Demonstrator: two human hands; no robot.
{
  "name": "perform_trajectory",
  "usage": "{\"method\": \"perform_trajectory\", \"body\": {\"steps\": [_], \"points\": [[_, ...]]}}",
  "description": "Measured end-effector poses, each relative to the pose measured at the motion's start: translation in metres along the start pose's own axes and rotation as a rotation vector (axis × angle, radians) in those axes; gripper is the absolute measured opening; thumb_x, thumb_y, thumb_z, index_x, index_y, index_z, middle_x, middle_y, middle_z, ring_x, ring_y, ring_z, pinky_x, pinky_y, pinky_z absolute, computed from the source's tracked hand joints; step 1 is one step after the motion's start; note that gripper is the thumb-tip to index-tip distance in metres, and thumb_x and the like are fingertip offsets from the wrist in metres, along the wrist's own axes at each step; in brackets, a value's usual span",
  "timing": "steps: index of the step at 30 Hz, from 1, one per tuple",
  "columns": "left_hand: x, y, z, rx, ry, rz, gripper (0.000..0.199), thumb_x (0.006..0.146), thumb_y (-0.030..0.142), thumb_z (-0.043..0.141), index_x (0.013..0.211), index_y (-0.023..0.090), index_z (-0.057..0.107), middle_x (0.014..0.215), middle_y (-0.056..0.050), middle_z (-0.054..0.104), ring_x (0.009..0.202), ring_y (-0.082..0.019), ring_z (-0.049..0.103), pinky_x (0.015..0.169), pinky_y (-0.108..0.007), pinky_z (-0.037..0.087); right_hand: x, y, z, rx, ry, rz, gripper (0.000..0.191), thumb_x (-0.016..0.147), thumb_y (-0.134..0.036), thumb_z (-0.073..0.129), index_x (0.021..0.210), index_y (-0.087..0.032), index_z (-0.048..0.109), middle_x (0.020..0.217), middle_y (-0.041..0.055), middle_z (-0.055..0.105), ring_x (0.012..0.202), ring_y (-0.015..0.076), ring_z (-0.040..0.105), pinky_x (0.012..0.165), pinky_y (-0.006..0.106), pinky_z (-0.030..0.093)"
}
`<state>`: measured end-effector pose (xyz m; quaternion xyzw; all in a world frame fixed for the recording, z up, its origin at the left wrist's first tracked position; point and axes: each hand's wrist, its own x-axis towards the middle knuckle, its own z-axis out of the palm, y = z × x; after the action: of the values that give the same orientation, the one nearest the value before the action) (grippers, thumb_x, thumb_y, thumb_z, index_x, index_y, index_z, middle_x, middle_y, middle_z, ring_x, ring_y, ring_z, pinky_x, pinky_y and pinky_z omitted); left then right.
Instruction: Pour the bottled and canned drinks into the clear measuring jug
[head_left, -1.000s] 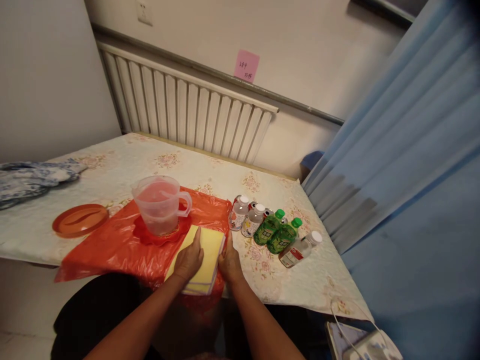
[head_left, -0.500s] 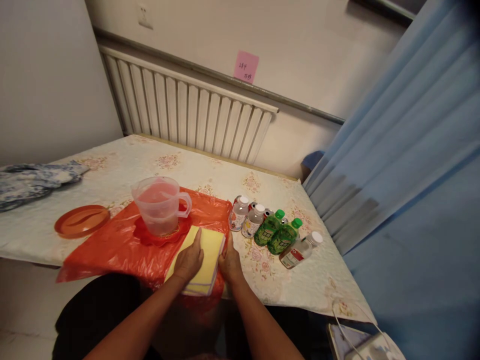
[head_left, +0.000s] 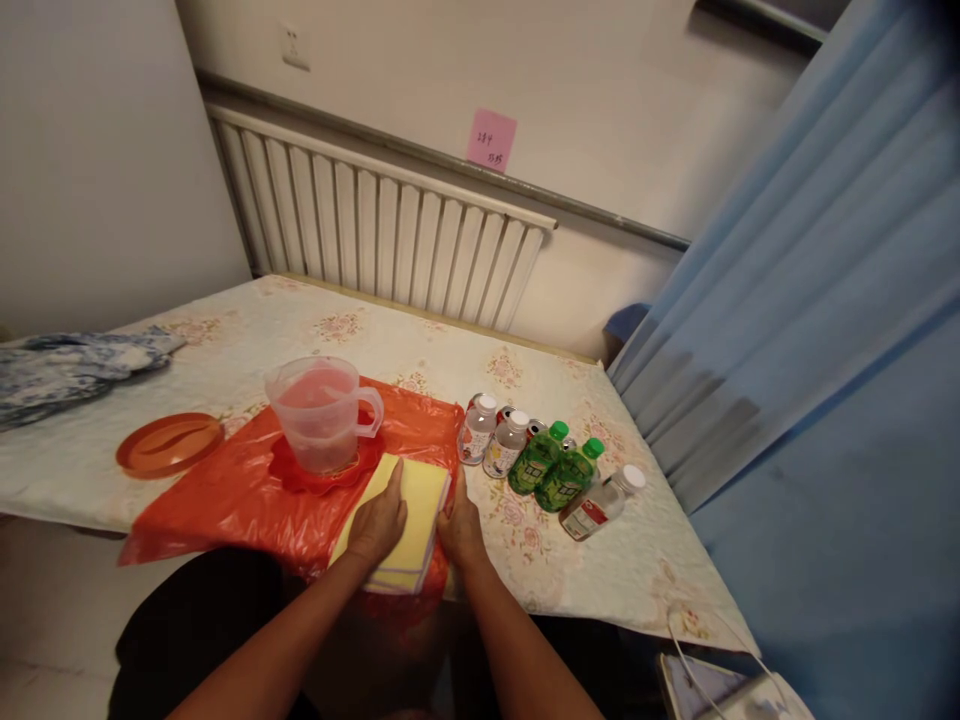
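A folded yellow cloth (head_left: 419,500) with pale purple edging lies near the table's front edge, partly over red plastic sheeting (head_left: 196,505). My left hand (head_left: 381,520) rests on top of it, index finger stretched forward along the surface. At the cloth's right edge is my right hand (head_left: 460,522), its fingers pointing forward and the thumb towards the cloth; whether any fingers go underneath is hidden. Behind my left hand, a clear plastic measuring jug (head_left: 319,420) with a handle stands upright on a red scalloped dish (head_left: 289,470).
Several bottles stand or lean in a row at the right, including a green bottle (head_left: 537,462) and a white-capped bottle (head_left: 604,505), with cans behind. An orange round lid (head_left: 169,447) lies left. Patterned fabric (head_left: 75,368), a blue curtain (head_left: 817,350) and a radiator (head_left: 390,235) surround the table.
The view has shifted very slightly. Both hands and the cloth keep practically the same places.
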<state>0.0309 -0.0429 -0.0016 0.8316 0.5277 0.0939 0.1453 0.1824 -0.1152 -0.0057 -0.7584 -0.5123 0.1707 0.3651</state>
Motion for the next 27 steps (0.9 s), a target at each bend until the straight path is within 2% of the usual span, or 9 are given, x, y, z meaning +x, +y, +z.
{"method": "perform_trajectory", "body": {"steps": [9, 13, 16, 18, 21, 24, 26, 27], "points": [[0.000, 0.001, -0.001, -0.004, 0.014, 0.012, 0.068, 0.094, 0.024, 0.038, 0.155, 0.012, 0.008, 0.093, -0.012, 0.075, 0.087, -0.026, 0.072, 0.069, -0.031, 0.044, 0.002, 0.000, 0.000, 0.077, 0.011, -0.007, 0.083, 0.080, -0.017, 0.053, 0.155, -0.015, 0.016, 0.079, 0.0029, 0.070, 0.063, 0.0191, 0.062, 0.058, 0.025, 0.044], [0.000, 0.002, -0.001, 0.010, 0.017, 0.002, 0.063, 0.095, 0.025, 0.038, 0.153, 0.012, 0.017, 0.099, -0.012, 0.075, 0.089, -0.025, 0.072, 0.074, -0.031, 0.047, 0.003, 0.011, 0.000, 0.158, -0.011, -0.005, 0.077, 0.072, -0.011, 0.056, 0.147, -0.015, 0.039, 0.064, -0.0043, 0.060, 0.056, 0.0158, 0.055, 0.058, 0.024, 0.044], [0.001, 0.001, 0.000, 0.002, 0.035, 0.040, 0.055, 0.096, 0.025, 0.036, 0.150, 0.016, 0.029, 0.114, -0.013, 0.072, 0.094, -0.024, 0.071, 0.079, -0.032, 0.048, -0.009, 0.029, -0.012, 0.276, 0.009, -0.009, 0.060, 0.072, -0.011, 0.054, 0.132, -0.015, 0.057, 0.062, -0.0058, 0.055, 0.057, 0.0134, 0.052, 0.059, 0.023, 0.044], [0.001, 0.000, 0.001, -0.004, 0.046, 0.062, 0.050, 0.096, 0.025, 0.035, 0.146, 0.018, 0.036, 0.120, -0.013, 0.070, 0.095, -0.023, 0.070, 0.081, -0.032, 0.049, -0.023, 0.045, -0.029, 0.312, 0.104, 0.010, 0.049, 0.074, -0.015, 0.052, 0.121, -0.015, 0.064, 0.065, -0.0042, 0.056, 0.059, 0.0136, 0.054, 0.061, 0.023, 0.046], [0.002, -0.002, 0.001, 0.000, 0.043, 0.073, 0.046, 0.097, 0.027, 0.035, 0.142, 0.018, 0.041, 0.111, -0.010, 0.072, 0.092, -0.023, 0.070, 0.079, -0.032, 0.048, -0.049, 0.073, -0.068, 0.298, 0.366, 0.089, 0.040, 0.076, -0.024, 0.054, 0.113, -0.014, 0.066, 0.075, 0.0005, 0.062, 0.065, 0.0158, 0.058, 0.065, 0.027, 0.049], [0.003, -0.002, 0.001, -0.020, 0.042, 0.088, 0.044, 0.097, 0.029, 0.034, 0.138, 0.017, 0.044, 0.104, -0.008, 0.072, 0.091, -0.022, 0.069, 0.077, -0.031, 0.048, -0.066, 0.105, -0.115, 0.261, 0.674, 0.258, 0.048, 0.077, -0.040, 0.059, 0.116, -0.012, 0.060, 0.077, 0.0029, 0.063, 0.067, 0.0188, 0.060, 0.068, 0.031, 0.051], [0.005, -0.003, 0.001, -0.037, 0.033, 0.088, 0.042, 0.097, 0.030, 0.034, 0.136, 0.018, 0.045, 0.101, -0.007, 0.071, 0.090, -0.022, 0.069, 0.076, -0.030, 0.048, -0.066, 0.124, -0.146, 0.181, 0.856, 0.328, 0.059, 0.073, -0.047, 0.064, 0.121, -0.012, 0.057, 0.093, 0.0088, 0.065, 0.075, 0.0210, 0.061, 0.074, 0.034, 0.052], [0.005, -0.003, 0.001, -0.045, 0.027, 0.087, 0.042, 0.097, 0.030, 0.034, 0.135, 0.019, 0.046, 0.100, -0.006, 0.071, 0.089, -0.021, 0.069, 0.076, -0.030, 0.047, -0.063, 0.132, -0.159, 0.145, 0.887, 0.320, 0.067, 0.070, -0.048, 0.066, 0.125, -0.012, 0.054, 0.104, 0.0128, 0.064, 0.083, 0.0232, 0.062, 0.075, 0.035, 0.052]]}}
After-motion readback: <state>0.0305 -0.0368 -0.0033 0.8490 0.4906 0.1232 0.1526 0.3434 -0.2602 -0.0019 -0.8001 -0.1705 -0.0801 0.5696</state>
